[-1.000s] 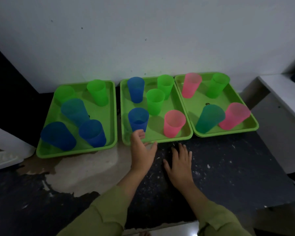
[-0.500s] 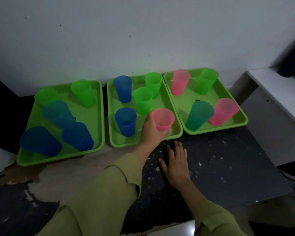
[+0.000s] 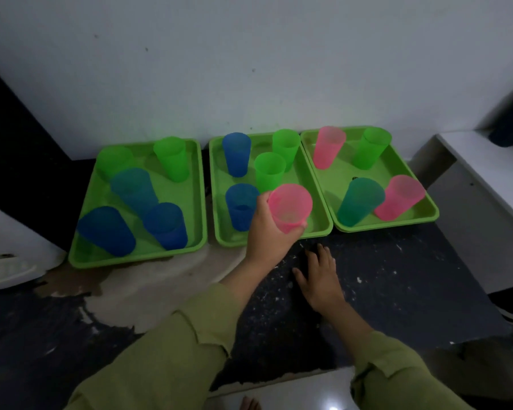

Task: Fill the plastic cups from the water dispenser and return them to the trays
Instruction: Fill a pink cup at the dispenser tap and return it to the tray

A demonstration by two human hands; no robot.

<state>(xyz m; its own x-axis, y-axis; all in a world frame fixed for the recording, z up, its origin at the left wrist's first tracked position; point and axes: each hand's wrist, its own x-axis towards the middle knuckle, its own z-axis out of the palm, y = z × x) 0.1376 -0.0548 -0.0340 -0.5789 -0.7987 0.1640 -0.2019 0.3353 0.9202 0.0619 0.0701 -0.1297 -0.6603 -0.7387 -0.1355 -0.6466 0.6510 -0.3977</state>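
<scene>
L grip clasps pink cup — its base hidden; R grip flat, released.

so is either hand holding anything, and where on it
Left hand grips the pink cup around its lower side wall; right hand lies flat on the counter, holding nothing.

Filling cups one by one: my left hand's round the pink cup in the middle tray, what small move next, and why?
Probably lift the pink cup straight up clear of the tray: your left hand grips it, and a blue cup stands close beside.
</scene>
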